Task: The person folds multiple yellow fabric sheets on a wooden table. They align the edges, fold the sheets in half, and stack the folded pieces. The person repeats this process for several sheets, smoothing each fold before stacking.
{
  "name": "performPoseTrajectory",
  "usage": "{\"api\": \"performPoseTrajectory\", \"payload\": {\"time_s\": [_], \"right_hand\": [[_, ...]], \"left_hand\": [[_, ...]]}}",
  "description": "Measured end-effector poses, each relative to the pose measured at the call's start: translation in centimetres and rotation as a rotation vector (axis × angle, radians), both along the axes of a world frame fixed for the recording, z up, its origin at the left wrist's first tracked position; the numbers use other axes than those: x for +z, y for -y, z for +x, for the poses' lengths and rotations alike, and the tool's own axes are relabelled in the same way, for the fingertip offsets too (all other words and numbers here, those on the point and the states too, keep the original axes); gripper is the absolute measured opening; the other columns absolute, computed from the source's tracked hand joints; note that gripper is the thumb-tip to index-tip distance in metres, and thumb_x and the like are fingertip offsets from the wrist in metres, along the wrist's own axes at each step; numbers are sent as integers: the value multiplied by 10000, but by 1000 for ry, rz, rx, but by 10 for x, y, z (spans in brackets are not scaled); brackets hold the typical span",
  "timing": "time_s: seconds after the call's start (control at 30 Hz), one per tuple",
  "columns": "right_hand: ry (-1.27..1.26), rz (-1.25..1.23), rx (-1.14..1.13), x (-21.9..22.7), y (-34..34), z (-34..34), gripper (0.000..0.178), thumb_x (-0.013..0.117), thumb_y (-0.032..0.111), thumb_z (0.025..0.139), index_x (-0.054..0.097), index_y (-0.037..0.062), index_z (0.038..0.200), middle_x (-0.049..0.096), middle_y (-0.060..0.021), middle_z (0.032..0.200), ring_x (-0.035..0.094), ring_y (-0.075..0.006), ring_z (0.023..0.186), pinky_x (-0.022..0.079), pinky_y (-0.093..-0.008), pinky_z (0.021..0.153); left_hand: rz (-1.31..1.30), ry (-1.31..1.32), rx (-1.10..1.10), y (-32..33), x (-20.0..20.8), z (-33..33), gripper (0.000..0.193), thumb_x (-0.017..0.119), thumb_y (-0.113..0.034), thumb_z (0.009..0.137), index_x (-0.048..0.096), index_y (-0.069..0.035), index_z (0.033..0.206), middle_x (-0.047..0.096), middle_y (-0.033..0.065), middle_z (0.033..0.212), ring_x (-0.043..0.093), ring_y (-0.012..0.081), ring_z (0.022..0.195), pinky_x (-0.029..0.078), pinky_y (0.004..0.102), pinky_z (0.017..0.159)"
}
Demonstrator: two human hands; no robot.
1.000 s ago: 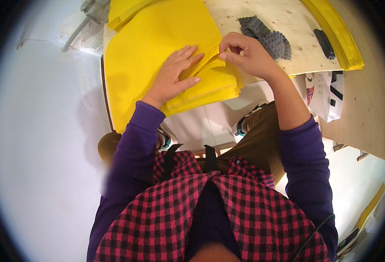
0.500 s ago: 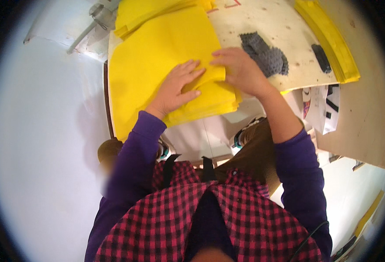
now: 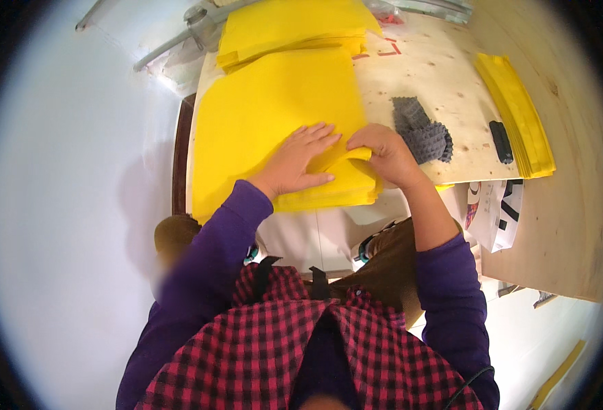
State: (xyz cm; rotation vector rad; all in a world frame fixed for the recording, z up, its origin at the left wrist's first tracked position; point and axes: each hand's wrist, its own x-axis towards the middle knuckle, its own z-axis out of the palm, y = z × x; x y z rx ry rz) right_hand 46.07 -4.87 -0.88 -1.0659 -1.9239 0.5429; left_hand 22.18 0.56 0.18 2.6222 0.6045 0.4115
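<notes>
A stack of yellow felt-like cloth sheets (image 3: 260, 123) lies on the wooden table in front of me. My left hand (image 3: 301, 157) rests flat on the stack near its front edge, fingers spread. Beside it, my right hand (image 3: 385, 156) pinches the right edge of the top cloth sheet (image 3: 356, 154), which is lifted and curled over. Its fingertips partly cover the gripped edge. Behind this stack sits another pile of yellow cloth sheets (image 3: 295, 26).
To the right, a crumpled grey cloth (image 3: 421, 130) and a small black object (image 3: 500, 142) lie on the table (image 3: 445, 68). A long yellow folded bundle (image 3: 517, 113) lines the right edge. A white printed bag (image 3: 503, 215) hangs below. A wall (image 3: 69, 205) stands at left.
My right hand has closed on the right edge of the top sheet and curled it up. My left hand stays flat on the stack. The view has shifted, showing more of the table's far end.
</notes>
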Motion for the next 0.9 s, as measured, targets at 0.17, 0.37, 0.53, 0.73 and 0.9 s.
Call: {"api": "performPoseTrajectory", "payload": {"time_s": [0.17, 0.37, 0.53, 0.73, 0.9], "right_hand": [[-75, -208, -60, -5, 1, -1, 265, 644, -117, 693, 664, 27, 914, 660, -90, 908, 621, -223, 874, 481, -290, 801], [-62, -243, -130, -9, -1, -3, 190, 683, -45, 763, 673, 24, 940, 670, -85, 913, 630, -193, 847, 486, -272, 788], [-56, -243, -179, -11, -2, -3, 143, 678, -1, 806, 678, 19, 948, 683, -77, 918, 635, -172, 851, 484, -253, 798], [-183, -347, -228, -8, 0, -7, 142, 681, 72, 838, 679, 1, 961, 699, -75, 878, 624, -132, 797, 489, -246, 745], [-186, -387, -255, -6, 0, -7, 143, 684, 77, 840, 681, -6, 956, 691, -38, 846, 606, -96, 784, 480, -226, 739]], "left_hand": [[1, -32, 41, 3, 7, 1, 770, 642, -452, 797, 379, -92, 1425, 340, 171, 1485, 263, 344, 1401, 157, 498, 1144], [96, -81, 121, 20, 25, -19, 758, 680, -390, 780, 390, -97, 1416, 383, 138, 1466, 298, 309, 1390, 180, 494, 1144], [109, -151, 305, 44, 26, -72, 667, 681, -206, 782, 427, -89, 1388, 424, 128, 1436, 358, 296, 1355, 223, 473, 1135], [176, -137, 507, 56, 14, -132, 609, 623, -74, 755, 476, -103, 1346, 483, 113, 1381, 419, 282, 1305, 281, 472, 1107], [209, -74, 558, 46, 5, -177, 596, 569, 8, 681, 552, -98, 1268, 559, 113, 1299, 482, 278, 1251, 322, 472, 1085]]}}
